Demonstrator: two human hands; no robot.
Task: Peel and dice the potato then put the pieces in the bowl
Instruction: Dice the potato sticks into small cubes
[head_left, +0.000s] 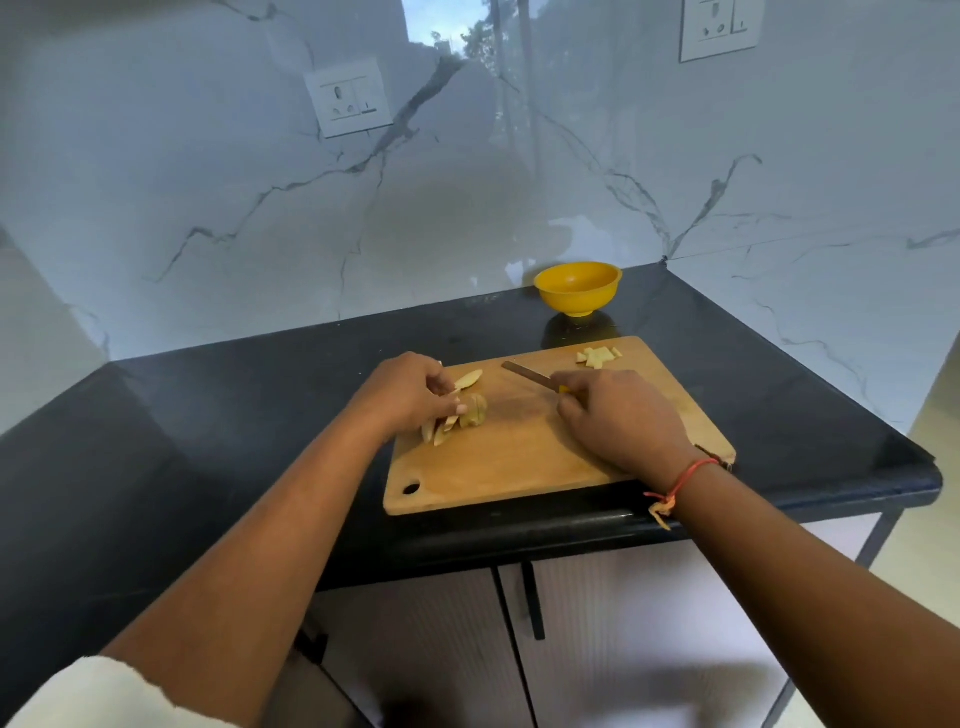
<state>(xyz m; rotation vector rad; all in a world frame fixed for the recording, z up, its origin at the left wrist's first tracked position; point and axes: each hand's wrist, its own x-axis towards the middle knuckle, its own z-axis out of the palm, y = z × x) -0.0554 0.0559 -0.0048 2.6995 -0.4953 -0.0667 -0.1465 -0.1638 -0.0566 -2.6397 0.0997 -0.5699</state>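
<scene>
Peeled, pale-yellow potato slices lie in a loose cluster on the left part of a rectangular wooden cutting board. The left hand reaches over them from the left, fingers curled down & fingertips pinching the slices against the board. A small heap of diced potato pieces sits at the board's far right edge, well apart from the slices.

The right hand is over the board's right half, fingers wrapped tight round the yellow handle of a kitchen knife. Its steel blade points far-left toward the slices w/o touching them. Can't tell if the tip rests on the wood. An orange thread bracelet circles the right wrist.

A round yellow plastic bowl stands just beyond the board's far edge, close to the wall, on a glossy black stone countertop.

The board has 1 hanging hole at its near-left corner. Behind is a white marble-look wall w/ grey veins & 2 white socket plates. Pale cupboard doors show below the counter.
</scene>
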